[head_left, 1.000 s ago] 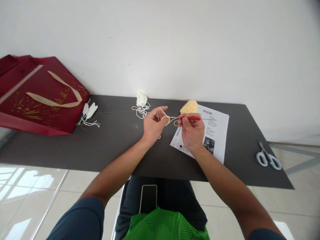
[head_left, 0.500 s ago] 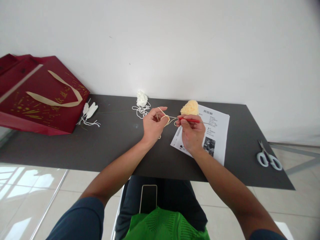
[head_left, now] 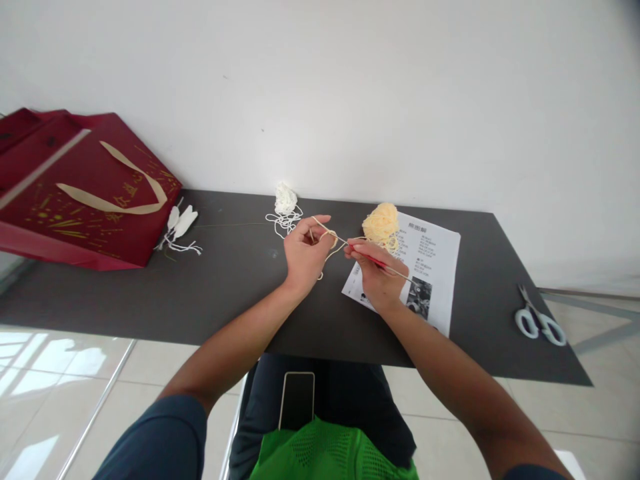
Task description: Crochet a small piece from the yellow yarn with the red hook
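**Hands at yarn over a dark table**

The left hand [head_left: 303, 255] is curled, pinching a loop of yellow strand [head_left: 330, 235] just above the table. The right hand [head_left: 376, 275] is closed around a red crochet hook [head_left: 371, 259], its tip at that loop. Just behind the right hand, the yellow yarn ball [head_left: 382, 225] sits at the edge of a printed sheet [head_left: 436, 261].

The dark matte table [head_left: 220, 300] also carries white yarn [head_left: 285, 199] near the wall, white tassels [head_left: 181, 223] beside a red gift bag [head_left: 85, 197] at left, and scissors [head_left: 539, 324] well apart at right. A plain white wall [head_left: 350, 87] stands behind, with glossy pale floor tiles [head_left: 575, 417] below. A phone [head_left: 297, 399] lies on the lap.
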